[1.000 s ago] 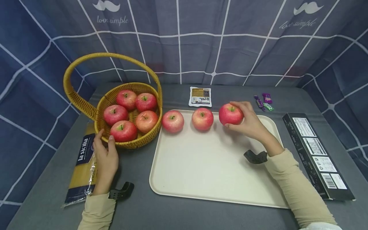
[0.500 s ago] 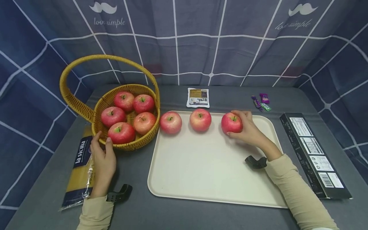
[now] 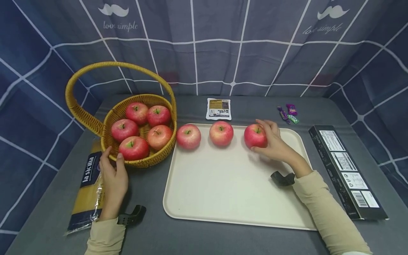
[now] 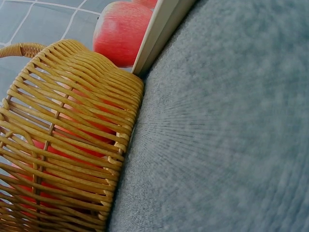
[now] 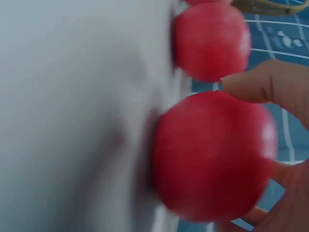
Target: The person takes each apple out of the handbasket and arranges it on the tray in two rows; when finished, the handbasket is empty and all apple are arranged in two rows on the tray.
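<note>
A cream tray [image 3: 229, 191] lies on the grey table with three red apples along its far edge. My right hand [image 3: 274, 143] grips the rightmost apple [image 3: 255, 136], which rests on the tray; the right wrist view shows this apple [image 5: 212, 154] with fingers [image 5: 263, 84] curled round it. The middle apple [image 3: 221, 133] and left apple [image 3: 188, 136] stand free. My left hand [image 3: 113, 177] rests its thumb and fingers against the near rim of a wicker basket [image 3: 145, 161] holding several apples. The left wrist view shows the basket wall [image 4: 67, 140] close up.
A pasta packet [image 3: 89, 184] lies under my left forearm. A long black box [image 3: 345, 168] lies right of the tray. A small sachet [image 3: 218, 108] and a few wrapped sweets [image 3: 288, 113] lie behind the tray. A blue checked curtain [image 3: 204, 46] closes off the back.
My right hand has lowered the rightmost apple and set it on the tray, shifting it slightly right. The left hand has stayed at the basket rim.
</note>
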`<move>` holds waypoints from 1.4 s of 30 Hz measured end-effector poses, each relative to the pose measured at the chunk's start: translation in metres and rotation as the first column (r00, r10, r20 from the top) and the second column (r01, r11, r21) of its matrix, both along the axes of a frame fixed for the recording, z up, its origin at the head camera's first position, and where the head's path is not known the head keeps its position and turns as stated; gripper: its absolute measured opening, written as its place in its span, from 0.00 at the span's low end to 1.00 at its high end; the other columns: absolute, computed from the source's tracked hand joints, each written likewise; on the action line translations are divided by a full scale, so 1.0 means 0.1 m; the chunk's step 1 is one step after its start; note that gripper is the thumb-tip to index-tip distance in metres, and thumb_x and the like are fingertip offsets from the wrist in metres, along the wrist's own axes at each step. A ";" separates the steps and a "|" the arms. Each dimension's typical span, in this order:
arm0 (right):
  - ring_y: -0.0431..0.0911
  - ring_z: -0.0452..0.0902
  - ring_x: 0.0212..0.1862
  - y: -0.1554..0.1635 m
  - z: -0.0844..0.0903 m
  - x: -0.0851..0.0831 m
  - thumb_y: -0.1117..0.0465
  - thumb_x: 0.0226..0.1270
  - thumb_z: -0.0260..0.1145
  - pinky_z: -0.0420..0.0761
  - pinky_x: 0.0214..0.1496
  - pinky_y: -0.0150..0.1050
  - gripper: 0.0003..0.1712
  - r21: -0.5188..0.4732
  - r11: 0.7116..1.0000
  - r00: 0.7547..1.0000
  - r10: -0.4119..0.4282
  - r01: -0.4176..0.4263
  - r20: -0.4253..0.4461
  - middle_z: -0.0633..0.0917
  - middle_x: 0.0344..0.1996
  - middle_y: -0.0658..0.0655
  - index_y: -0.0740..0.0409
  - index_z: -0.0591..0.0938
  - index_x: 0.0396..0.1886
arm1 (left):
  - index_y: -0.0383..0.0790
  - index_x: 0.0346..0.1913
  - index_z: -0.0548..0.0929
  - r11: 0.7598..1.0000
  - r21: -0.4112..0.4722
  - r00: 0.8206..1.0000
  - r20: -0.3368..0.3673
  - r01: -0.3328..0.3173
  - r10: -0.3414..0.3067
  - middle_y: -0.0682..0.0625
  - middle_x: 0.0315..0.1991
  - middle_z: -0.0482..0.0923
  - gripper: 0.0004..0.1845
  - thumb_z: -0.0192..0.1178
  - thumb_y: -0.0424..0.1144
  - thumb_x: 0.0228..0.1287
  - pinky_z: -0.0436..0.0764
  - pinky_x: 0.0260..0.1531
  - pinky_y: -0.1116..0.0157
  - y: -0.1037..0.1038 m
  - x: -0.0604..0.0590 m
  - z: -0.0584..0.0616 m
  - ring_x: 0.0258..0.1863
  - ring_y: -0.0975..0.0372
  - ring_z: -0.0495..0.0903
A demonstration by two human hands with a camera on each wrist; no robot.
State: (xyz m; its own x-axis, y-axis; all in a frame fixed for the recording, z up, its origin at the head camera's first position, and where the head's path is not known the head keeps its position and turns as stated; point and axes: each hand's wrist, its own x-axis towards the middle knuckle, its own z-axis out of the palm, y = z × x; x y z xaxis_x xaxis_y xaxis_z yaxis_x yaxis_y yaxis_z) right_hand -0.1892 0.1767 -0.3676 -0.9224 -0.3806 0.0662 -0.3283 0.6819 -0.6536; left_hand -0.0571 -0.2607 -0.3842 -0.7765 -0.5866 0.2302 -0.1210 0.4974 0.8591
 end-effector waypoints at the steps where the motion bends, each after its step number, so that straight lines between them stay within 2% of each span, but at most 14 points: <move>1: 0.58 0.43 0.67 -0.02 0.03 0.01 0.58 0.46 0.71 0.59 0.58 0.66 0.52 -0.007 1.000 1.000 0.002 -0.002 -0.011 0.49 0.65 0.65 0.46 0.52 0.69 | 0.41 0.66 0.57 1.000 0.001 1.000 -0.001 0.001 -0.001 0.39 0.63 0.57 0.26 0.41 0.46 0.68 0.53 0.64 0.48 0.00 0.00 0.00 0.65 0.51 0.54; 2: 0.57 0.42 0.67 -0.05 0.06 0.02 0.58 0.46 0.71 0.60 0.58 0.65 0.52 -0.025 1.000 1.000 0.008 -0.008 -0.028 0.48 0.66 0.64 0.45 0.52 0.69 | 0.41 0.66 0.57 1.000 0.003 1.000 0.002 0.000 0.000 0.39 0.63 0.57 0.26 0.41 0.46 0.68 0.53 0.64 0.48 0.00 0.01 0.00 0.65 0.51 0.54; 4: 0.56 0.49 0.66 -0.16 0.15 0.06 0.56 0.47 0.71 0.63 0.58 0.61 0.50 -0.070 0.997 0.998 0.017 -0.021 -0.062 0.48 0.67 0.61 0.42 0.54 0.68 | 0.41 0.66 0.57 1.000 0.001 1.000 0.000 -0.003 0.003 0.39 0.63 0.57 0.26 0.41 0.46 0.68 0.52 0.64 0.48 0.00 0.01 0.00 0.66 0.51 0.53; 9: 0.52 0.63 0.61 -0.66 0.29 0.15 0.54 0.52 0.68 0.65 0.60 0.53 0.41 -0.133 0.985 0.981 0.085 -0.109 -0.176 0.61 0.63 0.56 0.45 0.61 0.65 | 0.41 0.66 0.57 1.000 -0.003 1.000 0.003 -0.006 0.006 0.38 0.62 0.57 0.26 0.41 0.45 0.68 0.51 0.65 0.49 0.00 0.02 -0.01 0.66 0.51 0.53; 11: 0.48 0.62 0.61 -0.91 0.32 0.18 0.53 0.54 0.66 0.66 0.60 0.51 0.36 -0.124 0.979 0.968 0.132 -0.161 -0.211 0.66 0.60 0.53 0.46 0.64 0.64 | 0.40 0.66 0.57 1.000 -0.003 1.000 0.000 -0.008 0.008 0.38 0.62 0.57 0.26 0.41 0.45 0.68 0.51 0.65 0.49 -0.01 0.03 -0.01 0.65 0.51 0.54; 17: 0.43 0.69 0.56 -1.66 0.38 0.22 0.47 0.58 0.62 0.70 0.57 0.43 0.32 -0.088 0.958 0.940 0.245 -0.272 -0.238 0.72 0.57 0.49 0.47 0.67 0.63 | 0.40 0.66 0.58 1.000 -0.004 1.000 -0.019 0.004 -0.004 0.38 0.62 0.58 0.26 0.41 0.45 0.68 0.52 0.64 0.50 -0.01 0.00 -0.01 0.65 0.51 0.55; 23: 0.45 0.70 0.54 -2.31 0.40 0.09 0.47 0.56 0.64 0.69 0.58 0.39 0.36 -0.092 0.931 0.923 0.330 -0.353 -0.199 0.71 0.54 0.55 0.50 0.65 0.63 | 0.41 0.66 0.58 1.000 -0.009 1.000 -0.026 0.017 -0.017 0.37 0.61 0.58 0.25 0.42 0.45 0.68 0.53 0.63 0.49 -0.01 -0.03 0.00 0.64 0.51 0.55; 26: 0.44 0.68 0.55 -2.56 0.41 0.03 0.43 0.53 0.64 0.68 0.60 0.38 0.40 0.002 0.930 0.917 0.363 -0.368 -0.166 0.69 0.55 0.54 0.48 0.62 0.65 | 0.39 0.65 0.58 1.000 -0.011 0.999 -0.037 0.009 -0.009 0.36 0.61 0.58 0.25 0.42 0.44 0.68 0.52 0.63 0.50 -0.02 -0.02 0.01 0.64 0.50 0.55; 28: 0.45 0.67 0.56 -2.69 0.41 0.01 0.39 0.50 0.65 0.65 0.62 0.40 0.44 0.110 0.926 0.916 0.374 -0.361 -0.148 0.69 0.55 0.54 0.47 0.60 0.66 | 0.39 0.65 0.58 1.000 -0.010 0.999 -0.038 0.008 -0.008 0.36 0.61 0.58 0.25 0.42 0.44 0.68 0.53 0.63 0.49 -0.02 -0.02 0.00 0.63 0.49 0.56; 31: 0.48 0.64 0.60 -2.82 0.40 -0.01 0.36 0.47 0.66 0.55 0.68 0.45 0.50 0.286 0.892 0.913 0.393 -0.350 -0.108 0.68 0.57 0.55 0.46 0.57 0.68 | 0.38 0.65 0.58 1.000 -0.009 0.999 -0.035 0.007 -0.007 0.37 0.61 0.58 0.25 0.42 0.44 0.68 0.54 0.63 0.49 -0.02 -0.01 0.00 0.63 0.50 0.56; 34: 0.50 0.62 0.63 -2.88 0.40 -0.04 0.39 0.45 0.68 0.50 0.69 0.47 0.51 0.374 0.867 0.921 0.382 -0.329 -0.076 0.69 0.58 0.56 0.46 0.57 0.68 | 0.38 0.65 0.58 1.000 -0.012 0.999 -0.036 0.010 -0.010 0.37 0.61 0.58 0.26 0.42 0.44 0.68 0.54 0.63 0.48 -0.02 -0.01 -0.01 0.63 0.50 0.56; 38: 0.47 0.64 0.60 -2.86 0.37 -0.07 0.42 0.44 0.69 0.55 0.66 0.45 0.47 0.341 0.892 0.931 0.350 -0.296 -0.107 0.73 0.55 0.53 0.47 0.61 0.65 | 0.37 0.65 0.59 1.000 -0.023 0.999 -0.052 0.013 -0.014 0.36 0.61 0.59 0.25 0.43 0.44 0.67 0.53 0.64 0.49 -0.02 -0.02 -0.01 0.64 0.49 0.56; 40: 0.45 0.66 0.58 -2.82 0.37 -0.07 0.42 0.42 0.70 0.57 0.65 0.43 0.48 0.250 0.924 0.940 0.324 -0.290 -0.108 0.74 0.54 0.52 0.48 0.62 0.65 | 0.38 0.65 0.59 1.000 -0.024 0.999 -0.051 0.012 -0.013 0.36 0.61 0.59 0.25 0.43 0.44 0.67 0.52 0.64 0.50 -0.03 -0.02 -0.01 0.64 0.49 0.56; 42: 0.44 0.66 0.56 -2.75 0.41 -0.05 0.45 0.40 0.71 0.61 0.63 0.41 0.50 0.103 0.951 0.953 0.298 -0.291 -0.058 0.72 0.53 0.53 0.49 0.61 0.66 | 0.37 0.65 0.59 1.000 -0.022 0.999 -0.052 0.016 -0.017 0.36 0.61 0.59 0.25 0.43 0.44 0.67 0.52 0.64 0.49 -0.02 -0.02 -0.01 0.64 0.49 0.56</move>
